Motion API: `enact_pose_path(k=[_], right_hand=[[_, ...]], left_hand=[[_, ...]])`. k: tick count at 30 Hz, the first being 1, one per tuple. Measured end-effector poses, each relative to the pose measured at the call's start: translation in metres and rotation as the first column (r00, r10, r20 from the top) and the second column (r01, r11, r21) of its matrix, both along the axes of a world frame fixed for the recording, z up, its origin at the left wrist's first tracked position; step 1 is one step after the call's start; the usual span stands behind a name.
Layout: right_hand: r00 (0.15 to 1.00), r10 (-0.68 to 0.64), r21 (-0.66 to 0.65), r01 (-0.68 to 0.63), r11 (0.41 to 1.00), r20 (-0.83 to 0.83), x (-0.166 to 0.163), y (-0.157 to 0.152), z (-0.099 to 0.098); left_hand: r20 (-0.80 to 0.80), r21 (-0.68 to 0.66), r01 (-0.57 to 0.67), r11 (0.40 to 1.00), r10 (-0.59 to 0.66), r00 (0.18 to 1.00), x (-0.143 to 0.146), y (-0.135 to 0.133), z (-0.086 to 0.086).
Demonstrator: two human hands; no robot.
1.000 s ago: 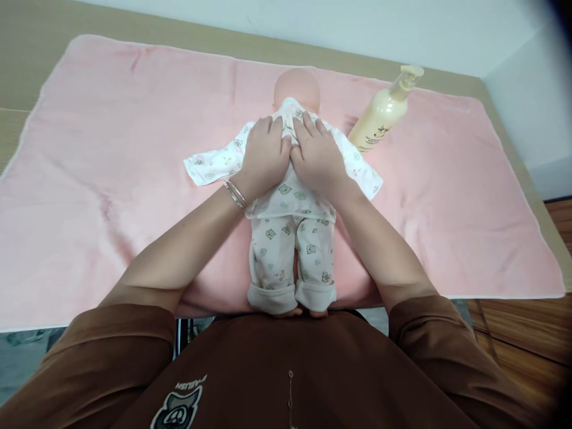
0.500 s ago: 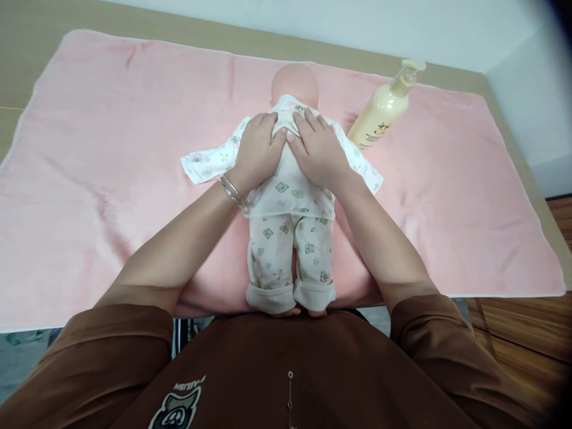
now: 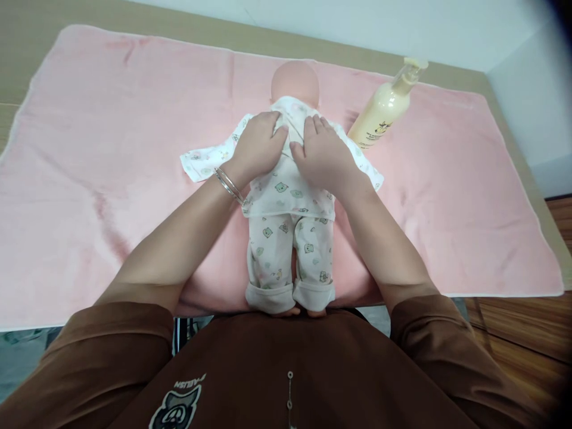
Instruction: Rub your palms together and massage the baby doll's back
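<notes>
A baby doll (image 3: 295,80) lies lengthwise in front of me, its bald head away from me and its feet against my front; no face shows. It wears a white printed shirt (image 3: 290,199) with the sleeves spread out and matching trousers (image 3: 270,256) with rolled cuffs. On the left of the shirt's upper part rests my left hand (image 3: 261,146), open, its thumb pointing inward. My right hand (image 3: 325,152) lies flat and open on the right side, fingers stretched toward the head. Between the thumbs the cloth is creased.
A pale yellow pump bottle (image 3: 382,113) stands to the right of the doll, near the right sleeve. Beneath everything is a pink blanket (image 3: 147,131) over a wooden table (image 3: 192,24), with a white wall behind.
The fingers of my right hand have shifted to the right and lie straighter. My left hand has barely moved. Cloth bunched between the hands is now flatter.
</notes>
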State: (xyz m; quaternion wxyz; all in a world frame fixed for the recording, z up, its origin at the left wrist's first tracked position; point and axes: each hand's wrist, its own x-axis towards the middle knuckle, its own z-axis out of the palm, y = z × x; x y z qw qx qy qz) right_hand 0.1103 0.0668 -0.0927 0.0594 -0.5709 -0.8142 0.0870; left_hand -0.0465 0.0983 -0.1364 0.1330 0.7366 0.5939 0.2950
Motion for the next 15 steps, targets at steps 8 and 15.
enact_pose_path(k=[8,15], right_hand=[[0.994,0.012,0.027,-0.009,1.0,-0.109,0.01,0.014,-0.002],[0.975,-0.125,0.069,0.14,0.988,-0.185,0.015,0.038,-0.029]], left_hand=[[-0.01,0.016,-0.065,0.998,0.066,0.998,0.002,0.012,-0.023],[-0.053,-0.029,-0.18,0.983,0.178,0.983,0.007,0.018,-0.032]])
